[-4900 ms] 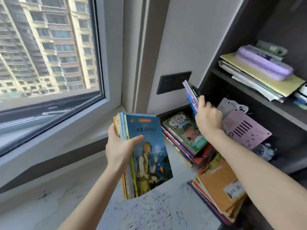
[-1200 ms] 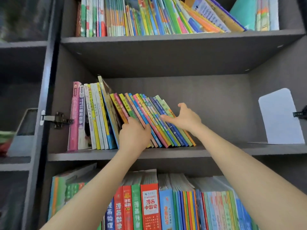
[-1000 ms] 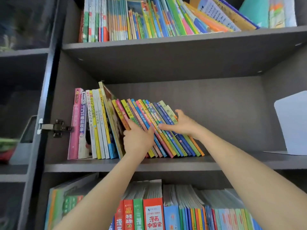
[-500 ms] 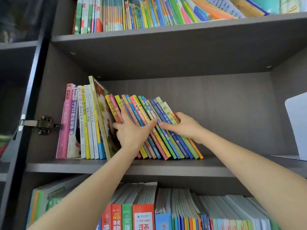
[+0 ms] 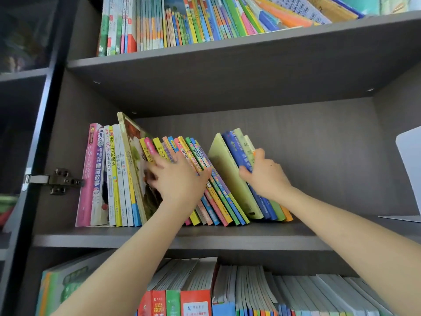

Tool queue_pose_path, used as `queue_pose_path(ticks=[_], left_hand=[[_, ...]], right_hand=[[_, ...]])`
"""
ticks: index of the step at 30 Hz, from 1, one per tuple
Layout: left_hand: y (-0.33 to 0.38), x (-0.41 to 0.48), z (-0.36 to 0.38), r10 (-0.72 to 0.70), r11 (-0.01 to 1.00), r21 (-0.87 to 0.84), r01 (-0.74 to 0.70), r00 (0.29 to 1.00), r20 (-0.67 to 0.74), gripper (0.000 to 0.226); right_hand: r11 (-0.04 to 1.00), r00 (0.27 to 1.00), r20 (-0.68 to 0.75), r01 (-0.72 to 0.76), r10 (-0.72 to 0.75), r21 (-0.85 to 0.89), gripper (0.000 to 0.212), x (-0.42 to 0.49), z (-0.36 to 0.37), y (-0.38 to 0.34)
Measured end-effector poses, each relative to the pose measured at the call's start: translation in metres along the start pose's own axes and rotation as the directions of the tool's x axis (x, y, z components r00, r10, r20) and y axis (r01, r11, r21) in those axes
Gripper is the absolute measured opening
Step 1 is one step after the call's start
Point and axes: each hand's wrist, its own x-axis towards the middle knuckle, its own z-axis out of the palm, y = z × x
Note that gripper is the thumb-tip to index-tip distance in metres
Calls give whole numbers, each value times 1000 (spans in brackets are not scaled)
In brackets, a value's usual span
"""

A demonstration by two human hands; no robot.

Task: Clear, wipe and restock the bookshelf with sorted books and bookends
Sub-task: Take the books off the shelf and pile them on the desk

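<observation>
On the middle shelf a row of thin colourful books leans to the left. My left hand presses flat against the leaning books, fingers spread. My right hand grips a small group of green and blue books at the right end of the row, thumb on the front and fingers behind. A gap shows at the top between that group and the others. Taller books, one of them pink, stand upright at the far left. A white bookend stands at the right edge.
The shelf above holds a packed row of books, and the shelf below holds another row. A metal door hinge sticks out on the left cabinet wall. Bare shelf lies between my right hand and the bookend.
My right hand has taken hold of the rightmost books and pulled them away from the row, opening a gap. My left hand has spread flat on the leaning books.
</observation>
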Motion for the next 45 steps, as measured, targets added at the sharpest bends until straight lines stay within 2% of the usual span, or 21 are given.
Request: queue_pose_path(ticks=[2,6,11,14,16,18,20,23,27,33,36,39,42,45], left_hand=[[15,0,-3,17,988,155,-11,999,-40,82],[34,-3,8,70,977,207,-56,996,-60,92],[58,-8,18,253,967,41,-251,938,-238,72],[77,-12,24,269,929,-192,-316,933,-238,66],[88,-14,29,221,890,-363,-276,957,-186,61],[96,-14,35,158,849,-488,-202,979,-130,72],[98,-10,38,121,843,-513,-162,986,-111,87],[93,0,42,123,828,-542,-146,989,-78,88],[82,4,42,114,781,-614,-113,993,-38,99],[95,6,41,-6,802,-595,43,998,64,84],[118,-5,46,-100,767,-635,90,995,19,68],[127,-16,49,-130,766,-641,58,989,-66,55],[116,-16,42,-117,748,-660,66,992,-35,45],[99,-19,24,-189,704,-701,115,982,-28,47]], right_hand=[[994,999,-21,-48,50,103,31,1,-8,14],[962,985,-78,-129,152,241,41,-1,-19,42],[924,980,-40,-169,194,343,45,-5,-26,55],[938,992,-21,-113,126,327,66,-6,-21,48],[920,992,-3,-112,122,375,69,-8,-19,45],[896,990,33,-135,134,422,68,-8,-21,45],[907,993,55,-121,108,403,68,-8,-22,44],[909,992,69,-126,107,396,59,-5,-21,41],[906,978,47,-204,201,372,55,-1,-18,42],[822,938,36,-321,345,469,63,2,-20,53],[764,916,72,-371,396,528,69,2,-21,56],[793,933,59,-333,354,509,68,0,-21,59],[851,957,12,-262,289,455,59,-2,-21,57],[873,962,-71,-208,265,441,52,-5,-25,51]])
